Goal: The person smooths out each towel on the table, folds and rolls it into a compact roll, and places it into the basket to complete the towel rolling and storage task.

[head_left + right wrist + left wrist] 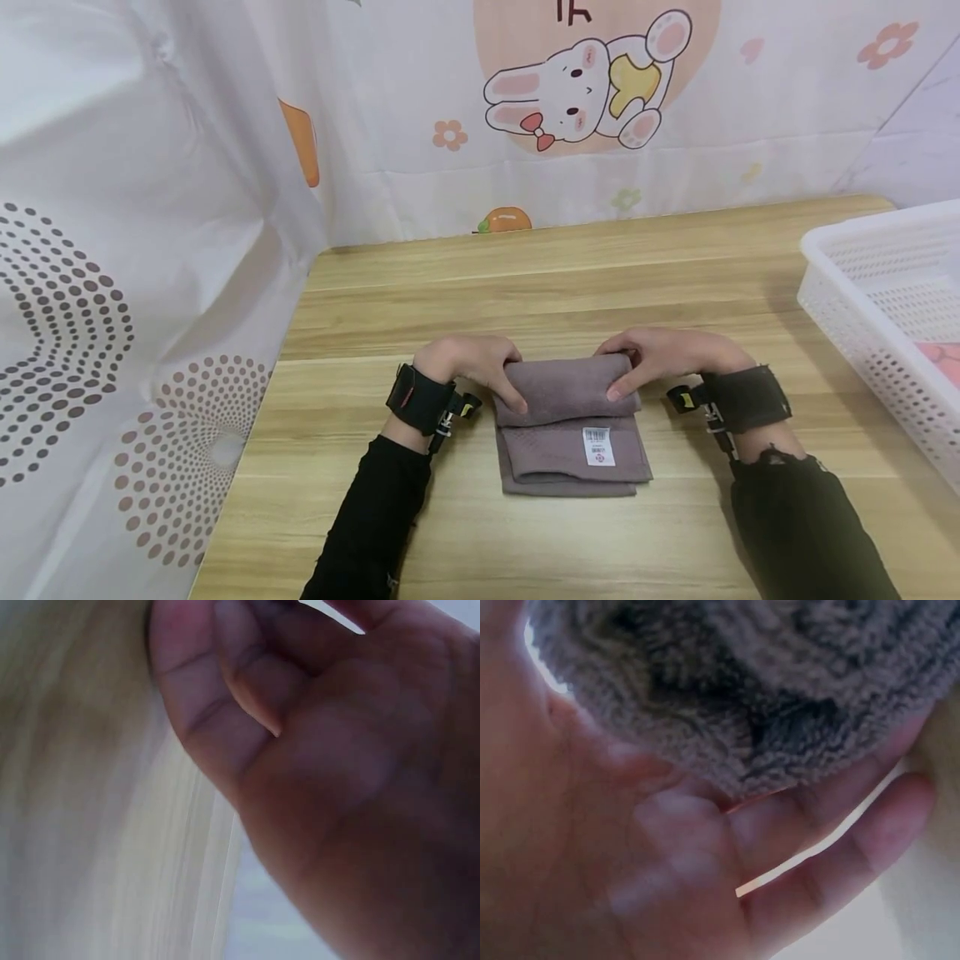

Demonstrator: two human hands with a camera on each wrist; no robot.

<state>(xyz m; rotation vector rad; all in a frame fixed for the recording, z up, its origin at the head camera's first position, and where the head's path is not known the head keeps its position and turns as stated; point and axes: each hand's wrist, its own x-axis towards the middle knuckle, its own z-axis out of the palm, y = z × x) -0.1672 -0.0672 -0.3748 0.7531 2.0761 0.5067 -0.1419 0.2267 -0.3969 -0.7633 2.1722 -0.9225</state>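
A mauve-grey towel (566, 390) lies on the wooden table, its far part rolled into a thick bundle and its near part flat in folded layers. A white barcode label (598, 447) is on the flat part. At the roll's left end, my left hand (477, 364) grips it, thumb on the near side. The left wrist view shows the coiled fuzzy end of the towel (742, 682) against the palm and fingers. My right hand (667, 357) holds the roll's right end between thumb and fingers. In the right wrist view the right hand (330, 750) has curled fingers; the towel is not visible there.
On the right side of the table stands a white perforated plastic basket (862, 333) with something pink (941, 358) inside. A printed curtain (390, 125) hangs behind the wooden table (420, 292), and a dotted white sheet (172, 333) borders its left edge.
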